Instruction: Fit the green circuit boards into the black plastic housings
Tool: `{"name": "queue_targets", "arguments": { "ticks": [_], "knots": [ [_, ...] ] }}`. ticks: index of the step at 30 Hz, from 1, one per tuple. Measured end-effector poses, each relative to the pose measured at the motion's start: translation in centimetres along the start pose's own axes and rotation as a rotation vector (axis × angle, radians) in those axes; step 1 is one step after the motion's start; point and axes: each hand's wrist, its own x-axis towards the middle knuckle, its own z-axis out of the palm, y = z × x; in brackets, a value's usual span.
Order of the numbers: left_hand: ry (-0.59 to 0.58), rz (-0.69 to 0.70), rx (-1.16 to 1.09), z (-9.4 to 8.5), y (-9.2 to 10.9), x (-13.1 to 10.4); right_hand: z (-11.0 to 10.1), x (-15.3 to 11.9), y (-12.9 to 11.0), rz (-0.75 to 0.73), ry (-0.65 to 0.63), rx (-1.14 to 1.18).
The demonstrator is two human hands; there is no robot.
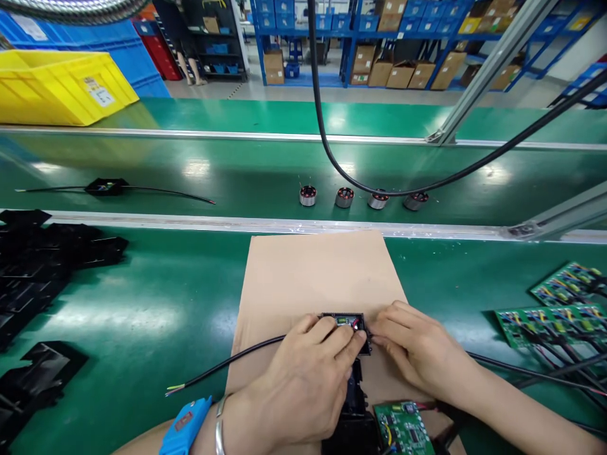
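A black plastic housing [367,344] with a small circuit board inside lies on a cardboard sheet [313,272]. My left hand [308,373] is closed over the housing, its fingertips on the board and rim. At the housing's right edge, my right hand [417,344] pinches a dark cable where it meets the housing. A black cable [227,361] with bare coloured wire ends comes out on the left, partly under my left hand. Below the housing lie another black part [353,395] and a green circuit board [405,430].
Black housings [42,265] are piled at the left. Green circuit boards [554,322] with cables lie at the right. Several metal coils [344,197] and a wired black unit [107,186] sit beyond the rail. A thick cable [327,142] hangs ahead; a yellow bin [52,88] stands back left.
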Motion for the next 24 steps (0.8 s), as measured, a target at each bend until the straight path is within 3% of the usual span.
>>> {"name": "queue_targets", "arguments": {
  "ticks": [5, 11, 13, 17, 19, 24],
  "knots": [
    [-0.028, 0.018, 0.119, 0.8, 0.8, 0.3, 0.6, 0.2, 0.7, -0.169, -0.009, -0.092],
    [-0.043, -0.066, -0.023, -0.1, 1.0, 0.8, 0.7, 0.1, 1.7, -0.212, -0.018, -0.112],
    [-0.019, -0.071, -0.121, -1.2, 0.3, 0.6, 0.3, -0.1, 1.9, -0.201, -0.001, -0.122],
    [0.149, -0.142, -0.235, -3.8, -2.2, -0.9, -1.8, -1.7, 2.5, -0.122, 0.019, -0.142],
    [0.139, -0.21, -0.206, -4.6, -3.6, -2.2, -2.9, -3.1, 3.1, -0.071, 0.037, -0.17],
    [0.04, -0.341, -0.163, -3.5, -5.4, -5.4, -4.0, -6.3, 5.4, 0.057, 0.058, -0.209]
  ]
}}
